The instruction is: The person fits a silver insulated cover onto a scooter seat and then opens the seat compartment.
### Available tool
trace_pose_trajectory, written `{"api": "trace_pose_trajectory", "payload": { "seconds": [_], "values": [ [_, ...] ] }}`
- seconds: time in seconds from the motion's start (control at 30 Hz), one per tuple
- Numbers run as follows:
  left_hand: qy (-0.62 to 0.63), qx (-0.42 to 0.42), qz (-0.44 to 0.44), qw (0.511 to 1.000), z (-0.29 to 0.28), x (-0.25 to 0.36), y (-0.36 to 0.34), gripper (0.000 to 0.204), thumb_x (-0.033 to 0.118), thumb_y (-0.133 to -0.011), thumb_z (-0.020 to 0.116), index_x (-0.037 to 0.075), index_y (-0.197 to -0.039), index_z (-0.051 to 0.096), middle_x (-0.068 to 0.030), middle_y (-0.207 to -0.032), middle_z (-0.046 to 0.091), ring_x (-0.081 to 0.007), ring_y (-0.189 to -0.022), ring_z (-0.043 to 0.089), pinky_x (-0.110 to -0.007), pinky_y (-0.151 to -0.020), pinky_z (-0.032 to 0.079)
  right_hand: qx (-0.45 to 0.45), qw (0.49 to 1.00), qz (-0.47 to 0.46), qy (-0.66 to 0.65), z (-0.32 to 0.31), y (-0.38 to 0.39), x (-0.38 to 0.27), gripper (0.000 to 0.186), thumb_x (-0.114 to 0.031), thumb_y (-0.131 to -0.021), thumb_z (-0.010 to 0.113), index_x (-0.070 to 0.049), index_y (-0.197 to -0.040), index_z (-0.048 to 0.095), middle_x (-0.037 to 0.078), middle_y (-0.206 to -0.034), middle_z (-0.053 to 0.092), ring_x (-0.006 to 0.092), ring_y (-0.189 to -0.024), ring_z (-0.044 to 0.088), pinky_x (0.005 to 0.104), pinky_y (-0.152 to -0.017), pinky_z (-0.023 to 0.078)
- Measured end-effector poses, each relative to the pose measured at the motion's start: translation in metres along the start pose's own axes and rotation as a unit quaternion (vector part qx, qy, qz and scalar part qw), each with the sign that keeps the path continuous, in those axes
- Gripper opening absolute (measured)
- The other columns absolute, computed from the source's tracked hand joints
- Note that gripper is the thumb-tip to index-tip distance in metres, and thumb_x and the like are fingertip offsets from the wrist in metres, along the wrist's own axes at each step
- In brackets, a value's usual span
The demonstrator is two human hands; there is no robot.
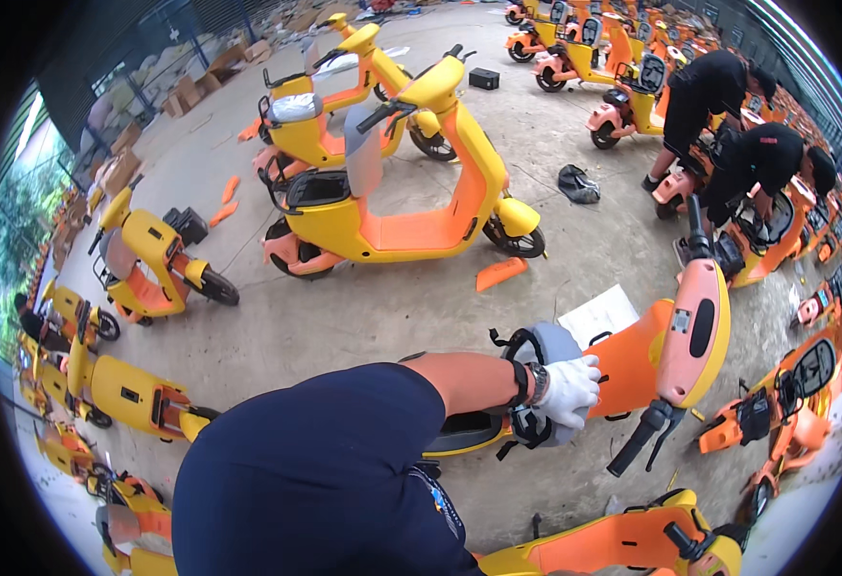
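Observation:
My left hand (569, 392) wears a white glove and lies over the middle of a rounded grey piece (557, 342) with black straps, its fingers curled over the far side. The glove hides part of that piece, and I cannot make out exactly what it is. It stands above the body of a scooter, in front of the orange footboard (625, 360). Beyond that rises the scooter's pink and yellow handlebar head (694, 336), with black grips. A wristwatch (539, 382) sits just behind the glove. My right hand is out of the picture.
A white sheet (598, 315) lies on the floor beside the scooter. Across from me stands a yellow and orange scooter (411, 226) with an orange panel (500, 275) near its front wheel. Another scooter (613, 538) is close below. Two people in black (761, 158) bend over scooters at right.

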State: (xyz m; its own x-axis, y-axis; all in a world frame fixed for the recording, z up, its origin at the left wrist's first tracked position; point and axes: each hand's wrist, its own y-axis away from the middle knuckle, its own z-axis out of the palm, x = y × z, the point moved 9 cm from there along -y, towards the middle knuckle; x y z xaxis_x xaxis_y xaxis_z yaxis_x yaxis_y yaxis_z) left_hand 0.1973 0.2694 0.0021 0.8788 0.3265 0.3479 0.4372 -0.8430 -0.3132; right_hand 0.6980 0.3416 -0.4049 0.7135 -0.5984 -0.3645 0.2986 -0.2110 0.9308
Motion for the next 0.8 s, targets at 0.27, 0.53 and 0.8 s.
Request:
{"api": "trace_pose_trajectory", "payload": {
  "seconds": [0.27,0.53,0.8],
  "values": [
    [0.001,-0.012,-0.005,1.0,-0.015,0.001,-0.021,0.036,0.043,-0.066,0.065,0.007,-0.073,0.068,-0.0078,-0.078,0.063,-0.0269,-0.087,0.056,-0.042,-0.087,0.039,0.043,0.994,-0.086,0.06,-0.02,0.092,-0.129,0.011,-0.022,-0.089,0.058,-0.014,-0.083,0.054,0.001,-0.066,0.053,0.0139,-0.049,0.052,0.0285,-0.041,0.044],
    [0.078,0.011,0.019,0.997,-0.038,0.028,0.028,0.047,0.028,-0.062,0.075,0.003,-0.1,0.063,-0.0112,-0.104,0.062,-0.0285,-0.097,0.058,-0.043,-0.088,0.044,0.008,0.903,-0.285,0.321,0.049,0.054,-0.261,0.035,-0.033,-0.096,0.055,-0.002,-0.112,0.06,0.009,-0.105,0.065,0.0192,-0.093,0.063,0.0339,-0.079,0.052],
    [-0.046,0.174,-0.335,0.925,-0.074,-0.01,0.151,0.048,0.017,-0.068,0.068,0.0,-0.112,0.057,-0.0215,-0.12,0.058,-0.04,-0.114,0.052,-0.052,-0.106,0.032,-0.109,0.916,-0.275,0.269,0.258,-0.041,-0.341,0.055,-0.041,-0.098,0.045,0.001,-0.132,0.05,0.02,-0.131,0.056,0.0312,-0.125,0.05,0.0348,-0.104,0.038]
  ]
}}
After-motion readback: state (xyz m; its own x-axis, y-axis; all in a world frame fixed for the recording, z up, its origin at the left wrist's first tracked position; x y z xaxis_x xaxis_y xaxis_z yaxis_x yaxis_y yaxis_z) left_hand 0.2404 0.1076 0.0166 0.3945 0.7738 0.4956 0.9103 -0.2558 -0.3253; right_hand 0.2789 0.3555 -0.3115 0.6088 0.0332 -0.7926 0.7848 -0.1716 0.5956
